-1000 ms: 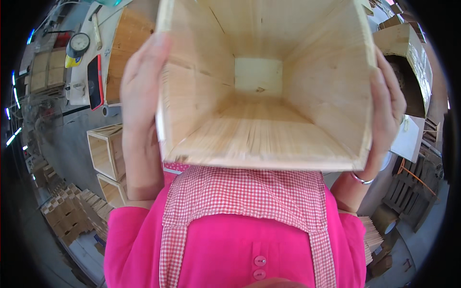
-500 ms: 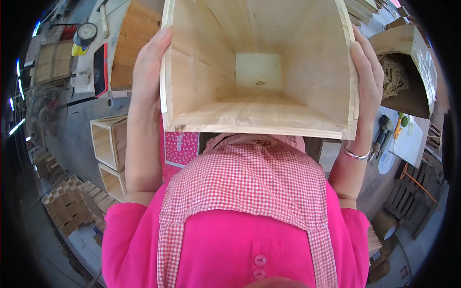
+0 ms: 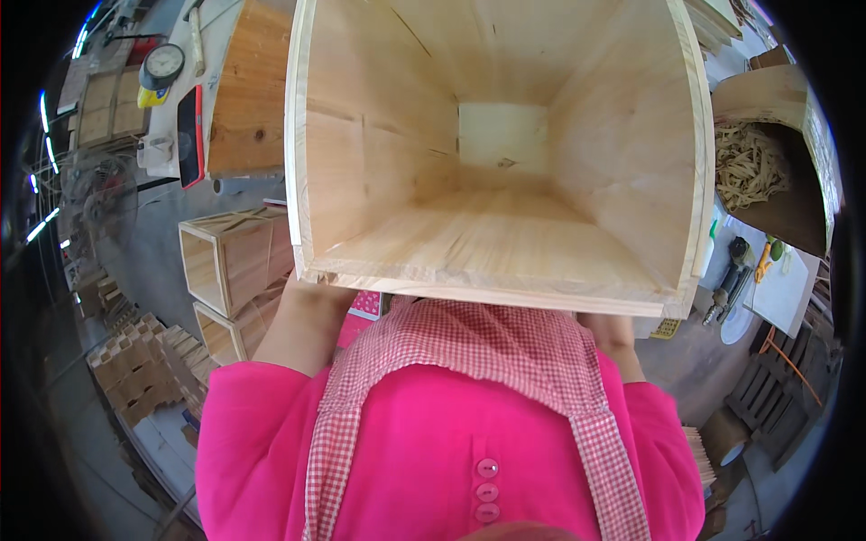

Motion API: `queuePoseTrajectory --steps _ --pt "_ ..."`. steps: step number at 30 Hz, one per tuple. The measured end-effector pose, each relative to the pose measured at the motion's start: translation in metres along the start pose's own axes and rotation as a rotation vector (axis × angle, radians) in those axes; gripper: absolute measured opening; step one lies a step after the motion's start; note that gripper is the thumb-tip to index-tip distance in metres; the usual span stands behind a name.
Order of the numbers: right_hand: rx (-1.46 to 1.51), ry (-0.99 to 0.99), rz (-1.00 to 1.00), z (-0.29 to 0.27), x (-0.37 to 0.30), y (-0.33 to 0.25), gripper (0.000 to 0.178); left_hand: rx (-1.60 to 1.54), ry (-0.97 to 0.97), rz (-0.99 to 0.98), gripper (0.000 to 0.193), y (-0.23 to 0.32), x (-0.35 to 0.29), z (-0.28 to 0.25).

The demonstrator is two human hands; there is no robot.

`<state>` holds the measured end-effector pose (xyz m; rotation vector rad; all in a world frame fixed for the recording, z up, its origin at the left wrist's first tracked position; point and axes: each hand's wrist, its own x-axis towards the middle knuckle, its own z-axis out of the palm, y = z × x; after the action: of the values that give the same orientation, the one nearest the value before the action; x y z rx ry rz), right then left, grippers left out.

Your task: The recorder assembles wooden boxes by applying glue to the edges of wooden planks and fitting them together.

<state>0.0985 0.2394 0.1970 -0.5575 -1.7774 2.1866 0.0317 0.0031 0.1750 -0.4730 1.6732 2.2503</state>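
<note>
A large open wooden box (image 3: 487, 239) of pale planks fills the upper middle, its mouth facing me and its square end panel deep inside. The lower rim hangs just above my checked apron (image 3: 487, 343). My left forearm (image 3: 302, 325) runs up behind the box's lower left corner, and my right forearm (image 3: 612, 332) goes up behind its lower right part. Both hands are hidden by the box, so their grip on it does not show.
To the left stand two stacked wooden boxes (image 3: 221, 257). Beyond them is a table with an orange-brown board (image 3: 253, 99), a red-edged phone (image 3: 191, 135) and a round dial (image 3: 163, 65). On the right are a cardboard carton (image 3: 767, 95) of pale strips and a power tool (image 3: 729, 279).
Both hands have left the box's sides and passed out of sight behind it. The box looks larger, and its lower rim sits lower in view.
</note>
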Motion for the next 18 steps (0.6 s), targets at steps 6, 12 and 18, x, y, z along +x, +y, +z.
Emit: queuePoseTrajectory --steps 6,12,18 --pt "-0.062 0.058 0.014 -0.016 -0.006 0.003 0.047 -0.017 -0.041 -0.124 0.046 0.000 0.004 -0.006" --pt "-0.114 0.114 0.023 -0.012 0.002 0.008 0.046 -0.028 -0.080 -0.239 0.046 -0.007 0.009 -0.004" --pt "-0.184 0.126 -0.021 -0.018 0.002 0.010 0.045 -0.087 -0.122 -0.302 0.045 -0.005 0.010 -0.013"
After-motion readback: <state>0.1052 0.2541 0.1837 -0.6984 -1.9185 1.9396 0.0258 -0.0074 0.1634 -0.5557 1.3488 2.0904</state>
